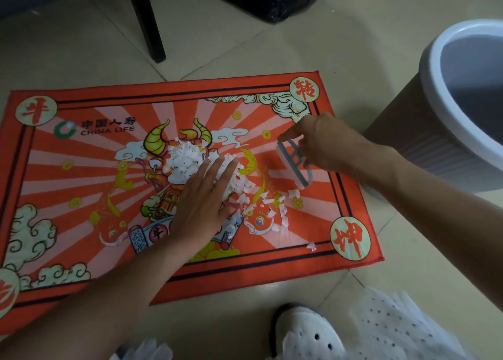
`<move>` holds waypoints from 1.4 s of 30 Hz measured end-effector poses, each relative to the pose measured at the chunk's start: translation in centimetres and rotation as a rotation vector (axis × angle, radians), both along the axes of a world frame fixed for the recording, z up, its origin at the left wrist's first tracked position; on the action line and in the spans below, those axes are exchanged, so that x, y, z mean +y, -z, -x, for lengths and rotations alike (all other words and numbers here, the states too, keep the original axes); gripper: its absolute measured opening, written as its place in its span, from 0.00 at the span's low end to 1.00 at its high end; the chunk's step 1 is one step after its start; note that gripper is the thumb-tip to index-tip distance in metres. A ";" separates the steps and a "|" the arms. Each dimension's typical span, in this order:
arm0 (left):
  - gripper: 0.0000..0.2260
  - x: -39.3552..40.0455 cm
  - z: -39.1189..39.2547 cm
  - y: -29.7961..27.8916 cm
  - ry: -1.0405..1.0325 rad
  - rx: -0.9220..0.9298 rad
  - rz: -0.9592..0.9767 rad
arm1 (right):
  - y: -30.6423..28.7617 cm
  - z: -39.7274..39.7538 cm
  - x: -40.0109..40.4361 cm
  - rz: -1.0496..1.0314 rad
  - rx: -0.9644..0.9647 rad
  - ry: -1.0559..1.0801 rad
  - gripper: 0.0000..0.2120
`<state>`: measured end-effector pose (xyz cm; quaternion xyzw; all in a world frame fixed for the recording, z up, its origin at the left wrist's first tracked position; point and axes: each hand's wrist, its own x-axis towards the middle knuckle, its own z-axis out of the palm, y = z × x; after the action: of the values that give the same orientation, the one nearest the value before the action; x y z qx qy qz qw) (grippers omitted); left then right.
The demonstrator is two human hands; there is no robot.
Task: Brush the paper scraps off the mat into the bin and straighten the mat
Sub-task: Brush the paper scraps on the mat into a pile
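The paper scraps (pixel 190 166), light and flighty, are heaped mid-mat (pixel 81 185) on the floor. My left hand (pixel 202 207) lies flat on them, fingers straight; my right hand (pixel 324 144) grips the small brush (pixel 292 166), the bin (pixel 446 125) just beyond.

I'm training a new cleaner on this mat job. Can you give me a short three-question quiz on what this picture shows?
1. True or false: the left hand lies flat, fingers straight, on the paper scraps.
2. What does the right hand hold? A) a sponge B) a small grey brush C) a dustpan
3. Fill in: the grey bin stands on the floor off the mat's ____ edge.

Key: 1 true. 2 B; the grip is on the brush's handle, its head down on the mat, right of the pile. 3 right; no scraps are seen inside it, though only part of its inside shows.
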<state>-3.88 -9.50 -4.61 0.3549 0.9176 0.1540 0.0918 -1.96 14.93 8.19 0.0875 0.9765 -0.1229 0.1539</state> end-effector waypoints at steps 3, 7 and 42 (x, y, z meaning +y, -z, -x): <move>0.40 -0.2 -1.0 -0.2 0.013 -0.011 -0.001 | -0.1 -1.0 0.5 -0.014 0.002 0.032 0.20; 0.44 -1.0 -2.6 -0.1 0.054 -0.021 -0.010 | -0.1 -2.4 0.8 -0.030 0.020 0.053 0.17; 0.57 -4.7 -3.5 1.3 -0.046 -0.077 0.042 | 2.1 2.3 -6.4 0.028 0.079 -0.030 0.11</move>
<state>-0.40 -14.21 -5.88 0.3255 0.9243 0.1503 0.1307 -4.24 8.52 6.07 0.0656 0.9813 -0.1373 0.1182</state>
